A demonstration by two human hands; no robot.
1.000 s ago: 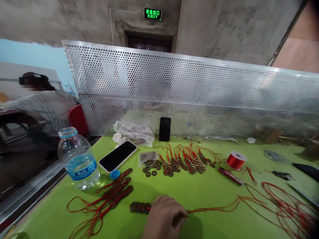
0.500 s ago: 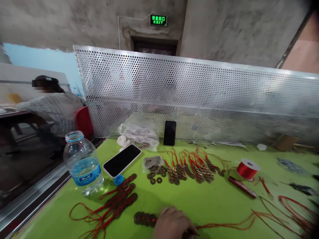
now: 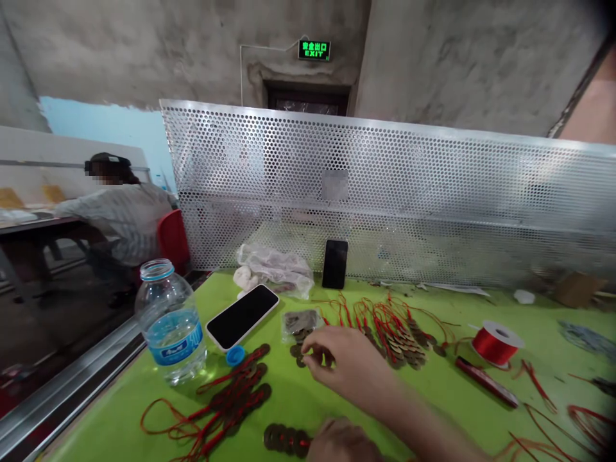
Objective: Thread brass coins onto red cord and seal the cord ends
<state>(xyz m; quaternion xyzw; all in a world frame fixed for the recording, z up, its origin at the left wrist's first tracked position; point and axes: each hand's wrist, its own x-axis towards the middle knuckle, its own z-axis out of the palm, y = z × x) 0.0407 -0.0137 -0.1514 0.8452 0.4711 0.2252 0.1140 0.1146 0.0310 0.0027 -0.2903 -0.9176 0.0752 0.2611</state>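
Observation:
My left hand (image 3: 342,441) is at the bottom edge, its fingers closed on a red-corded string of coins (image 3: 287,439). The row of overlapping bronze coins sticks out to its left; the rest is hidden under the hand. My right hand (image 3: 337,359) reaches in from the lower right, above and beyond the left one. Its thumb and fingers curl into a pinch at a loose coin (image 3: 299,360) beside the small pile. Behind it sits a clear bag of coins (image 3: 302,321). Finished-looking coin strings (image 3: 404,343) with red cords lie behind my right forearm.
More coin strings (image 3: 235,398) lie at the left, near a water bottle (image 3: 173,346), a blue cap (image 3: 235,355) and a white-edged phone (image 3: 243,316). Another phone (image 3: 335,264) leans on the perforated screen (image 3: 409,173). A red ribbon spool (image 3: 495,346) and a red pen-like tool (image 3: 486,382) lie right.
My right hand has come into view and reached to the loose coins. My left hand stays on the coin string. The whole view has shifted slightly.

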